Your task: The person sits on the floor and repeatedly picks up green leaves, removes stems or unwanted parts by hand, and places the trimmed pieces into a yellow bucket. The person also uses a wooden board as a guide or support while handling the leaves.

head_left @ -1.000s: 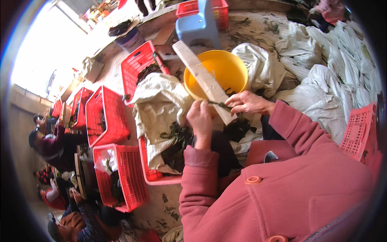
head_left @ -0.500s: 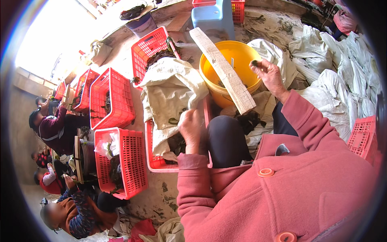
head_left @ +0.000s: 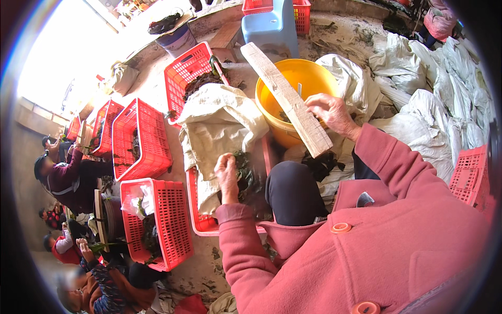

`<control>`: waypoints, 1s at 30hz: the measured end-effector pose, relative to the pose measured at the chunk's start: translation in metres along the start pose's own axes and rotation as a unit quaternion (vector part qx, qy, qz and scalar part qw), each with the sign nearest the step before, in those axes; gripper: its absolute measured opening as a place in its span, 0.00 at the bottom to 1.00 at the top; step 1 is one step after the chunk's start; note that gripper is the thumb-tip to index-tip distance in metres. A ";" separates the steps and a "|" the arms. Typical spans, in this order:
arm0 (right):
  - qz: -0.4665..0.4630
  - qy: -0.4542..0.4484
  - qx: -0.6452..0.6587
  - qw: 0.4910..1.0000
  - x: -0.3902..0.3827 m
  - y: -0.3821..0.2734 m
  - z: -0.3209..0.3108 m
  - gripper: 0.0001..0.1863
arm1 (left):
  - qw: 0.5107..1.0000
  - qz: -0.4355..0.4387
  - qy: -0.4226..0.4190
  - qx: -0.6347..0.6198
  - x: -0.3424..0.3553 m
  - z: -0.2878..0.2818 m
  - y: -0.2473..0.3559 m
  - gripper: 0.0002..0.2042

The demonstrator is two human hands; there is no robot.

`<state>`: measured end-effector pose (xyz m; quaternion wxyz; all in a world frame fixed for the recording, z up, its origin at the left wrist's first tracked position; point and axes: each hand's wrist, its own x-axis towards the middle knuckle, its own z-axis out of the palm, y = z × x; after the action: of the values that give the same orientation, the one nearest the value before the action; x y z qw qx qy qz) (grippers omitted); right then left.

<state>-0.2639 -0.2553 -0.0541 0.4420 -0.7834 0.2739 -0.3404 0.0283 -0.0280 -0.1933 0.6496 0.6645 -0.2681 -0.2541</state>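
My left hand (head_left: 226, 175) is closed at the edge of a blurred clump of dark green leafy strands (head_left: 243, 175), which looks like seaweed and rises from a red plastic basket (head_left: 197, 222) by my knee. Its grip is partly hidden. A cream woven sack (head_left: 222, 112) drapes over that basket. Above the near right rim of a yellow bucket (head_left: 327, 76), my right hand (head_left: 333, 112) has its fingers bent and slightly apart, with nothing visible in them. Beside those fingers a pale wooden plank (head_left: 285, 94) slants across the bucket. A little dark matter shows inside the bucket.
Red crates (head_left: 170, 230) stand to the left, with several people seated beyond them. White sacks (head_left: 423, 123) pile up at right. A blue plastic stool (head_left: 266, 23) stands behind the bucket, and a dark clump (head_left: 321, 165) lies near my knee.
My right hand has moved left and down to the bucket's rim; the small dark piece in its fingers no longer shows. My left hand has shifted left, and the dark green clump now rises beside it.
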 end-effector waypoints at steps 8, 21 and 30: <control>-0.030 -0.286 0.132 0.949 0.026 -0.066 0.103 0.30 | 0.983 -0.003 -0.099 -0.152 -0.020 0.019 0.148 0.05; 0.115 -0.206 0.394 0.889 0.036 -0.121 0.096 0.15 | 0.976 -0.016 -0.191 -0.099 -0.051 0.038 0.149 0.14; -0.096 -0.086 0.377 0.917 0.092 -0.182 0.029 0.11 | 0.991 -0.057 -0.094 0.082 -0.057 -0.040 0.077 0.10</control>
<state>-0.1617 -0.2242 0.1215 0.6917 -0.6074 0.0102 -0.3905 0.0119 0.0396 -0.1155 0.5494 0.7027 -0.3098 -0.3291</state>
